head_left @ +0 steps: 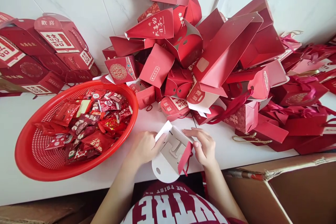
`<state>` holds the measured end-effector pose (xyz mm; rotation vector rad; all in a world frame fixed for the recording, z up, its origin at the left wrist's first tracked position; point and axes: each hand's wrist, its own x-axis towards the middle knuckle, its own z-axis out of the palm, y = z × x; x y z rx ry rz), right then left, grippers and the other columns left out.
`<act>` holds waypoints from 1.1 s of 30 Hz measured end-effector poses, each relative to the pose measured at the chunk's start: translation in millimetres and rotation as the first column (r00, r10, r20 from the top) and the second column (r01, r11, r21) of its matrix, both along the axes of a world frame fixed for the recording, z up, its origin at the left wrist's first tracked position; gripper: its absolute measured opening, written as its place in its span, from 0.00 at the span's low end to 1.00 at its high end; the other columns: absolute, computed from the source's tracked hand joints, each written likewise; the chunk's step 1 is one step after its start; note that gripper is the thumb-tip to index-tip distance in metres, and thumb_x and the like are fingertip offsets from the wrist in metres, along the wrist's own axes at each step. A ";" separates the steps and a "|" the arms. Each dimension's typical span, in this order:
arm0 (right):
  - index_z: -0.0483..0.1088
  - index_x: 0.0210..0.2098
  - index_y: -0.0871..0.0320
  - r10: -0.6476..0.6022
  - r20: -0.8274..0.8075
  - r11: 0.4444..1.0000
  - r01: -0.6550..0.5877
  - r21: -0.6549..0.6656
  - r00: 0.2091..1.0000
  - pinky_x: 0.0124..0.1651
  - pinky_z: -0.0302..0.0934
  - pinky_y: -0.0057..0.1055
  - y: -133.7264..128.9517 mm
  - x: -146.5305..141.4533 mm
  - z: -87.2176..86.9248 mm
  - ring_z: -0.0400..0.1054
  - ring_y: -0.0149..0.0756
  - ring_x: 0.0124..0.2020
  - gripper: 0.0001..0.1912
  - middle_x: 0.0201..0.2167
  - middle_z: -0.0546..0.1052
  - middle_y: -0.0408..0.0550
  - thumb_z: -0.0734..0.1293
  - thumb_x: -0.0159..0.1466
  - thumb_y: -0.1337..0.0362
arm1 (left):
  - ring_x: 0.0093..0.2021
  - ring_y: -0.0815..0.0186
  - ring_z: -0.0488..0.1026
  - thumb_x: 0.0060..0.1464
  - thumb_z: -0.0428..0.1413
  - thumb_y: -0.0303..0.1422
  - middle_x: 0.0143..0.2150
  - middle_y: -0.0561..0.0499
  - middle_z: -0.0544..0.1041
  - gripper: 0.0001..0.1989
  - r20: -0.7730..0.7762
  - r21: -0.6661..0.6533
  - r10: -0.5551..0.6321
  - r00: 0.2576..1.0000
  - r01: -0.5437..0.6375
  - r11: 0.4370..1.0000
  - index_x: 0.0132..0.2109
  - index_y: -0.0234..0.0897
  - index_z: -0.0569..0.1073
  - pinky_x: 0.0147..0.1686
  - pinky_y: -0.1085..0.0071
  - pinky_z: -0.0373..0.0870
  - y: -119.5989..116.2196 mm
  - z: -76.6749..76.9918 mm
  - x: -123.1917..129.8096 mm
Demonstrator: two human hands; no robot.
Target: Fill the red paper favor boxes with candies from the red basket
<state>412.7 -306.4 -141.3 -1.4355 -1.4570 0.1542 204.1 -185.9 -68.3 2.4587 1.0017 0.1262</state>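
Note:
Near the table's front edge, an unfolded small red gift box (173, 150) is held with its white inside facing up; flaps stand out on several sides and a red cord hangs at its right. My left hand (147, 145) grips its left flap, the thumb inside the edge. On the right side, my right hand (203, 144) holds the box wall between thumb and fingers. Left of my hands a red plastic basket (25, 161) contains several wrapped sweets (97, 140). Just beyond the held box lies a closed red box (173, 107).
A large heap of red gift boxes (181, 52) spreads across the back and right of the white table (141, 182). More boxes (28, 52) are stacked at the back left. Open cardboard cartons (301, 189) stand below the table edge at the right and left.

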 end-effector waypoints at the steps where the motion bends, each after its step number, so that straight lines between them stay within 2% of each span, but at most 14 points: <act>1: 0.74 0.48 0.52 0.012 0.008 1.000 -0.012 -0.028 1.000 0.60 0.64 0.52 5.4 -2.2 2.8 0.76 0.46 0.49 0.20 0.45 0.82 0.50 0.55 0.73 0.52 | 0.25 0.62 0.72 0.69 0.38 0.45 0.23 0.45 0.75 0.31 0.003 0.052 0.014 1.000 -0.014 0.999 0.26 0.37 0.76 0.28 0.66 0.52 -1.7 -1.5 -2.1; 5: 0.69 0.58 0.52 0.051 -0.020 0.993 -0.053 -0.109 0.999 0.66 0.58 0.54 24.9 -15.8 23.6 0.65 0.47 0.64 0.19 0.58 0.75 0.51 0.54 0.74 0.56 | 0.25 0.63 0.71 0.69 0.41 0.41 0.24 0.45 0.75 0.28 0.039 0.262 0.195 0.980 -0.198 0.945 0.25 0.37 0.73 0.28 0.66 0.51 -11.8 -3.9 -12.0; 8: 0.68 0.58 0.51 0.010 -0.052 1.000 -0.009 0.010 0.999 0.65 0.59 0.54 26.6 -28.5 45.1 0.62 0.47 0.65 0.16 0.62 0.71 0.52 0.60 0.72 0.61 | 0.25 0.62 0.70 0.68 0.44 0.41 0.23 0.45 0.74 0.25 0.042 0.303 0.381 0.924 -0.375 0.876 0.25 0.37 0.72 0.27 0.66 0.49 -18.9 -5.5 -13.5; 11: 0.69 0.55 0.51 0.139 0.005 0.976 -0.138 0.166 0.990 0.62 0.65 0.48 17.9 -39.9 66.0 0.68 0.43 0.61 0.17 0.56 0.75 0.51 0.63 0.69 0.70 | 0.28 0.59 0.72 0.67 0.45 0.41 0.27 0.44 0.75 0.21 0.059 0.248 0.486 0.872 -0.484 0.839 0.30 0.36 0.72 0.28 0.67 0.53 -22.4 -8.6 -9.7; 13: 0.68 0.57 0.52 0.323 0.113 0.936 -0.335 0.108 0.939 0.63 0.66 0.45 12.7 -46.3 76.5 0.67 0.41 0.62 0.18 0.58 0.74 0.51 0.62 0.69 0.72 | 0.33 0.57 0.74 0.66 0.46 0.41 0.33 0.43 0.75 0.17 0.149 0.147 0.495 0.856 -0.514 0.845 0.36 0.36 0.72 0.31 0.66 0.60 -22.4 -12.6 -7.6; 15: 0.66 0.59 0.54 0.397 0.226 0.916 -0.399 -0.041 0.889 0.68 0.60 0.48 11.6 -51.3 81.2 0.61 0.43 0.67 0.18 0.64 0.69 0.53 0.61 0.71 0.69 | 0.44 0.56 0.75 0.67 0.46 0.39 0.44 0.42 0.76 0.14 0.324 0.009 0.459 0.827 -0.488 0.873 0.47 0.36 0.70 0.41 0.64 0.68 -21.0 -19.5 -7.1; 18: 0.64 0.62 0.57 0.205 0.282 0.972 -0.160 -0.175 0.937 0.69 0.54 0.59 15.2 -53.9 74.7 0.48 0.51 0.73 0.19 0.71 0.58 0.58 0.61 0.72 0.63 | 0.67 0.58 0.63 0.67 0.44 0.37 0.66 0.41 0.65 0.23 0.569 -0.208 0.397 0.720 -0.341 0.917 0.66 0.38 0.58 0.64 0.59 0.62 -17.1 -36.2 -8.6; 20: 0.64 0.63 0.60 0.039 0.257 0.974 0.022 -0.227 0.966 0.66 0.57 0.62 17.4 -51.5 64.1 0.47 0.55 0.73 0.22 0.71 0.57 0.61 0.60 0.72 0.60 | 0.72 0.59 0.55 0.68 0.42 0.37 0.71 0.43 0.58 0.26 0.622 -0.352 0.432 0.653 -0.259 0.899 0.70 0.40 0.53 0.70 0.58 0.55 -14.1 -49.7 -10.5; 22: 0.65 0.63 0.61 -0.050 0.238 0.953 0.118 -0.280 0.970 0.66 0.57 0.63 17.7 -46.9 53.8 0.52 0.56 0.72 0.23 0.68 0.62 0.63 0.58 0.73 0.59 | 0.72 0.58 0.57 0.69 0.42 0.41 0.70 0.44 0.62 0.26 0.603 -0.499 0.524 0.601 -0.228 0.836 0.69 0.40 0.57 0.70 0.56 0.55 -11.5 -62.2 -12.4; 24: 0.66 0.62 0.61 -0.059 0.200 0.930 0.127 -0.346 0.978 0.66 0.55 0.62 16.6 -42.3 47.8 0.58 0.55 0.69 0.24 0.65 0.68 0.62 0.57 0.73 0.56 | 0.70 0.56 0.61 0.67 0.46 0.45 0.66 0.45 0.70 0.25 0.562 -0.629 0.624 0.542 -0.210 0.749 0.65 0.40 0.64 0.70 0.55 0.56 -9.7 -71.5 -12.8; 26: 0.66 0.63 0.60 -0.050 0.102 0.884 0.091 -0.458 0.994 0.63 0.61 0.56 15.9 -39.6 47.9 0.65 0.54 0.64 0.26 0.62 0.72 0.61 0.57 0.72 0.52 | 0.67 0.53 0.65 0.61 0.55 0.46 0.59 0.45 0.76 0.23 0.525 -0.757 0.754 0.396 -0.188 0.626 0.58 0.38 0.73 0.70 0.55 0.57 -9.3 -76.8 -10.1; 29: 0.66 0.62 0.55 -0.057 -0.047 0.767 0.014 -0.641 0.997 0.47 0.69 0.42 17.9 -39.9 55.5 0.76 0.49 0.48 0.26 0.49 0.80 0.54 0.56 0.72 0.48 | 0.62 0.49 0.71 0.51 0.62 0.48 0.51 0.43 0.81 0.23 0.457 -0.871 0.881 0.120 -0.141 0.471 0.48 0.34 0.78 0.65 0.56 0.64 -11.9 -79.5 0.0; 31: 0.69 0.57 0.52 -0.054 -0.052 0.703 0.001 -0.712 0.997 0.39 0.65 0.36 21.3 -42.0 60.4 0.76 0.45 0.36 0.23 0.37 0.81 0.49 0.53 0.73 0.50 | 0.60 0.49 0.72 0.51 0.61 0.51 0.50 0.43 0.81 0.26 0.427 -0.899 0.904 0.003 -0.112 0.424 0.46 0.33 0.79 0.61 0.58 0.68 -14.4 -80.0 8.1; 33: 0.71 0.52 0.52 -0.037 -0.001 0.667 0.024 -0.745 0.999 0.35 0.61 0.33 25.0 -44.3 62.5 0.73 0.43 0.31 0.23 0.30 0.78 0.46 0.50 0.73 0.52 | 0.60 0.51 0.72 0.52 0.61 0.51 0.52 0.43 0.80 0.26 0.418 -0.908 0.907 -0.054 -0.062 0.415 0.48 0.34 0.78 0.58 0.60 0.69 -15.5 -80.9 14.2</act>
